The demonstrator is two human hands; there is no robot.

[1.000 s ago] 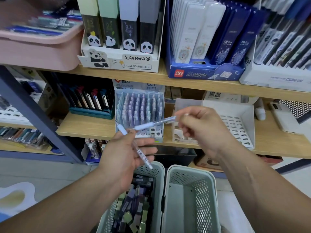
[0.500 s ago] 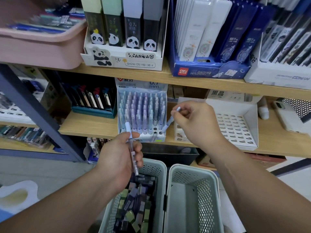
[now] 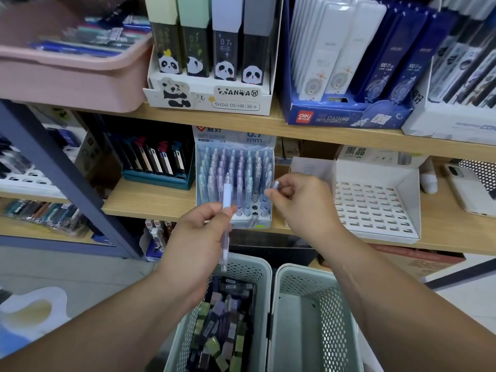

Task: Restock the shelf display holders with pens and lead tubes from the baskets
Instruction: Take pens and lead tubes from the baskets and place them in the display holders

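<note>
1. Left hand (image 3: 198, 237): your fingers were curled round a pale lilac pen (image 3: 226, 194). You held it upright, its top end in front of the pen holder and its tip pointing down over the left basket.
2. Right hand (image 3: 303, 202): your thumb and forefinger pinched the top end of a second pen (image 3: 276, 184). It slanted down toward the holder's front right corner. Whether its tip sat in a hole could not be told.
3. Pen holder (image 3: 236, 136): a blue card box on the middle shelf (image 3: 150, 200). Rows of pens stood upright in it, and some dark holes showed in the front row.
4. Left basket (image 3: 259, 267): pale green and perforated, below your hands. It held a heap of lead tubes (image 3: 222, 326) in purple, green and dark colours.
5. Right basket (image 3: 295, 272): the same kind, just beside the left one.
6. Slotted holder (image 3: 375, 208): white, on the same shelf, just right of your right hand.
7. Panda box (image 3: 209, 95): on the shelf above, holding tall lead packs, with a pink tub (image 3: 67, 76) to its left.
</note>
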